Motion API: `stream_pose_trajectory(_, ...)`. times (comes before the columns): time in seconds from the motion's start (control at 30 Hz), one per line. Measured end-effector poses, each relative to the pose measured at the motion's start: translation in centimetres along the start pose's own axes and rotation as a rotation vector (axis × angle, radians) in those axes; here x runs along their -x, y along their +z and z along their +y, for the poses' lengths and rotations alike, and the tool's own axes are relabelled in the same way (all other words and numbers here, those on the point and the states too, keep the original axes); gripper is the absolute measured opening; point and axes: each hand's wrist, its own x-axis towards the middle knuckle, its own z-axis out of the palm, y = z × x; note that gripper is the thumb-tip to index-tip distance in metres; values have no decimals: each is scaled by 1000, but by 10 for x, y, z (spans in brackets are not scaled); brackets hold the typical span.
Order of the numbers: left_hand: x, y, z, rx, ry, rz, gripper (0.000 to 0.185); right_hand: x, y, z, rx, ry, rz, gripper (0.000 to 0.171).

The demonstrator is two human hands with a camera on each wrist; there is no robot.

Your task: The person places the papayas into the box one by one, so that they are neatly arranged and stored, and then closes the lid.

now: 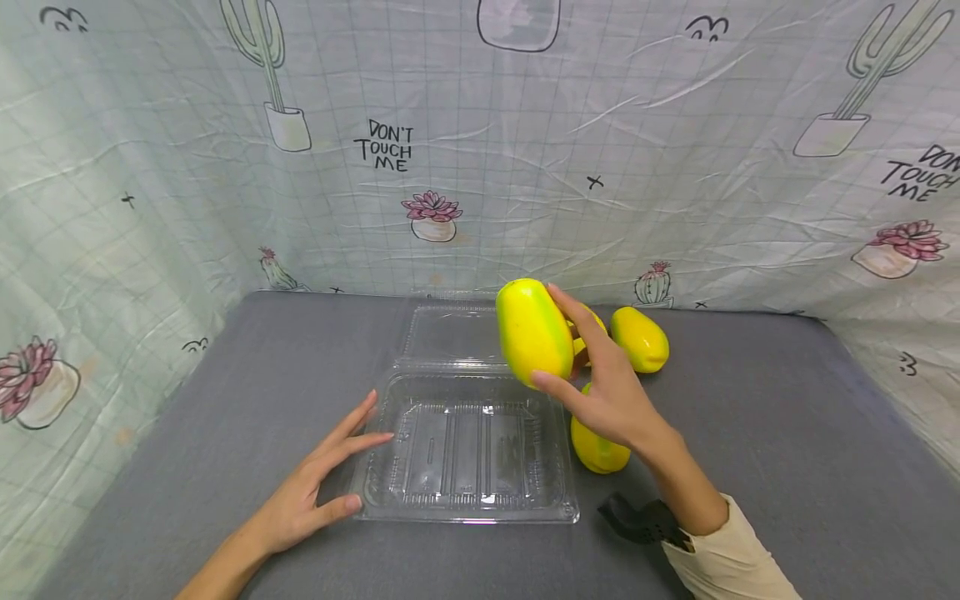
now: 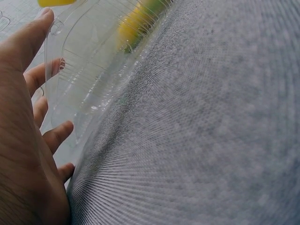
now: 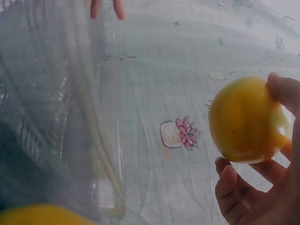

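The right grip [image 1: 613, 395] pinches a fruit [image 1: 531, 333], likely stiff and slick, best held round its middle; left grip [image 1: 303, 493] spread.

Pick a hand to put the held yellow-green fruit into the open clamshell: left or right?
Right, most likely. The right hand grips the yellow-green fruit aloft; the left hand holds no fruit and is spread at the left edge of the clamshell, seemingly better placed to steady it.

Downward head view, close wrist views
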Motion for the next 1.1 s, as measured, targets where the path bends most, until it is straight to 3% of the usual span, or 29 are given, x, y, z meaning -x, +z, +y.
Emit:
stream_pose_trajectory(0.63, -2, 0, 1, 9, -1, 4, 56, -12, 23, -12, -59, -94, -68, 86)
stream_pose_trajectory(1.1, -1, -2, 3, 22, -31, -5, 56, -7, 41, -38, -40, -89, -164, 88)
